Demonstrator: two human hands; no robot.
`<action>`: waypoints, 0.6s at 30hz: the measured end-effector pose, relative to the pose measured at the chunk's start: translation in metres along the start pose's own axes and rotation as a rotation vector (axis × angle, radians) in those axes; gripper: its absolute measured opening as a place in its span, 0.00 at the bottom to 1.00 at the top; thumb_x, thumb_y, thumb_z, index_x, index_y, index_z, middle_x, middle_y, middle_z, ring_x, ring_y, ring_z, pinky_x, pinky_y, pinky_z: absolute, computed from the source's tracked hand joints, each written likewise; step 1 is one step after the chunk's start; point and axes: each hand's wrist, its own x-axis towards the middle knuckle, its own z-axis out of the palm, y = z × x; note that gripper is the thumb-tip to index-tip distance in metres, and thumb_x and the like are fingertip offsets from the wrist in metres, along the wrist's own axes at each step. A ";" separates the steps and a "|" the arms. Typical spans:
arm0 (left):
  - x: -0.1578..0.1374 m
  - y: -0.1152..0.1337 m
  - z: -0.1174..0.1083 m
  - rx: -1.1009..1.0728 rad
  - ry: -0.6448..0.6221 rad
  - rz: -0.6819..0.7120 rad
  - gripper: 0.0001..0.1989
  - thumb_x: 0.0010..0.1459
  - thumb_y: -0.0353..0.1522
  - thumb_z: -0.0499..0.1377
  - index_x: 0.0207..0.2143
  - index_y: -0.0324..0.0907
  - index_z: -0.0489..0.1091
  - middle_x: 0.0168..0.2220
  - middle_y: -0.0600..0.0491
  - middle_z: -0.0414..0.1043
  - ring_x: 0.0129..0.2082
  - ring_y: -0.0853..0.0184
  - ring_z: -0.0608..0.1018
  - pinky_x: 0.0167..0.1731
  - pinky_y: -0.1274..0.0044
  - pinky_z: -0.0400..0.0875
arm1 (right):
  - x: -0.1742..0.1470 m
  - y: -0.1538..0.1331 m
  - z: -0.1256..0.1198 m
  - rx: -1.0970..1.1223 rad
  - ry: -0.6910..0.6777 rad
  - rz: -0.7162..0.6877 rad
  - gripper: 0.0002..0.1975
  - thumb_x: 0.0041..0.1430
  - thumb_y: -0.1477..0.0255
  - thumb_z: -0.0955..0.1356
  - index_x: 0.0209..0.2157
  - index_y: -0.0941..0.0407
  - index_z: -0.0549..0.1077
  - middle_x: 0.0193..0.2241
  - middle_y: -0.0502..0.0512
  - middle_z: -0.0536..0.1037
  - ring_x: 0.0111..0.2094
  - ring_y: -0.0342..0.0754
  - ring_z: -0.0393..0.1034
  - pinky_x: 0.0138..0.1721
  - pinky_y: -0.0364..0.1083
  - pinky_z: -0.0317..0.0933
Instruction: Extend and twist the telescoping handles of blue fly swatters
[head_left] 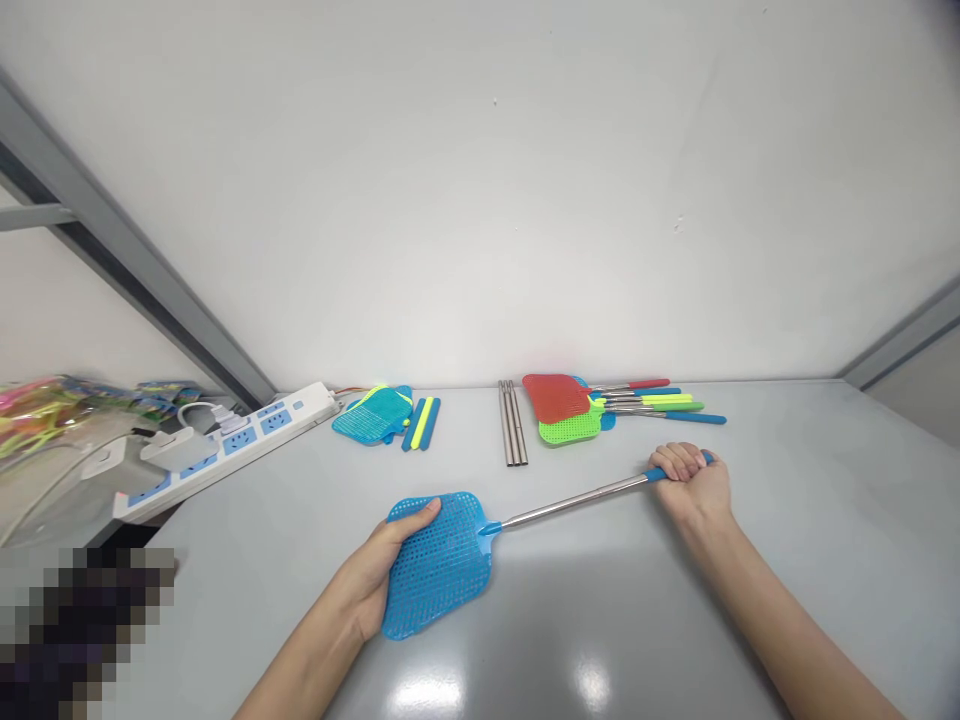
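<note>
A blue fly swatter point(442, 565) with a metal rod and a blue grip spans the space between my hands, above the grey table point(600, 620). My left hand point(382, 565) is closed on the left edge of its mesh head, thumb on top and the other fingers hidden beneath. Around the blue grip at the far end, the fingers of my right hand point(694, 485) are wrapped. Behind it lie several assembled fly swatters point(559, 400) in a pile, with red and green heads on top. Left of that pile are metal rods point(513, 425) side by side.
Loose blue and yellow grips point(421, 424) lie beside a stack of swatter heads point(375, 414) near the wall. A white power strip point(225, 450) with plugged-in adapters runs along the left edge. Plastic-bagged colourful items point(67, 420) are at far left.
</note>
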 end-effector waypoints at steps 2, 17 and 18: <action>0.000 0.000 0.001 0.005 -0.003 -0.013 0.19 0.41 0.35 0.62 0.37 0.37 0.68 0.31 0.46 0.74 0.32 0.57 0.76 0.36 0.66 0.69 | 0.000 0.001 0.000 0.016 -0.013 0.001 0.10 0.38 0.79 0.55 0.15 0.56 0.42 0.09 0.42 0.44 0.09 0.37 0.40 0.08 0.38 0.42; -0.002 -0.001 0.001 0.031 0.034 0.003 0.18 0.41 0.36 0.61 0.36 0.36 0.68 0.30 0.45 0.74 0.30 0.57 0.76 0.34 0.67 0.70 | -0.001 0.003 -0.006 0.048 -0.081 0.034 0.12 0.36 0.79 0.56 0.15 0.56 0.42 0.09 0.42 0.44 0.09 0.37 0.39 0.08 0.39 0.42; -0.002 -0.002 0.001 0.034 0.035 0.005 0.19 0.41 0.36 0.61 0.36 0.36 0.68 0.30 0.45 0.74 0.31 0.57 0.76 0.35 0.67 0.69 | -0.001 0.003 -0.006 0.047 -0.090 0.036 0.12 0.36 0.79 0.56 0.15 0.56 0.42 0.09 0.42 0.44 0.09 0.37 0.40 0.08 0.39 0.42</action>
